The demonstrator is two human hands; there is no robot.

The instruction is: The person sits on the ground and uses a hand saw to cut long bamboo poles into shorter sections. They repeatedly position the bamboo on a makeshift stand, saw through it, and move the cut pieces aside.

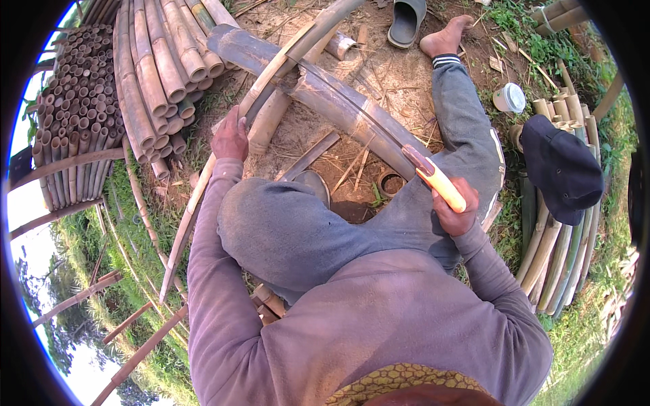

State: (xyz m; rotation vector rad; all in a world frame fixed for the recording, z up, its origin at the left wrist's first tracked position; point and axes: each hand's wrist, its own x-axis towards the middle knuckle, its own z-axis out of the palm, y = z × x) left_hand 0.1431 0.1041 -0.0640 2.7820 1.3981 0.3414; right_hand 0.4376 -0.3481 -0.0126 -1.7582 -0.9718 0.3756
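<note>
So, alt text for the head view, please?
With the right hand, a seated person holds an orange-handled saw over a thick bamboo pole; the left hand grips a long bamboo strip. Stacked bamboo poles lie at upper left.

The long-sleeved top (399,304) is mauve, the trousers (284,223) grey.

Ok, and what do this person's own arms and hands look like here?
Both arms are in long, plain sleeves of a dusty, greyish mauve, matching the top and reaching about to the wrists. The left hand and right hand are bare: no gloves, and no watch or ring that I can make out.
</note>
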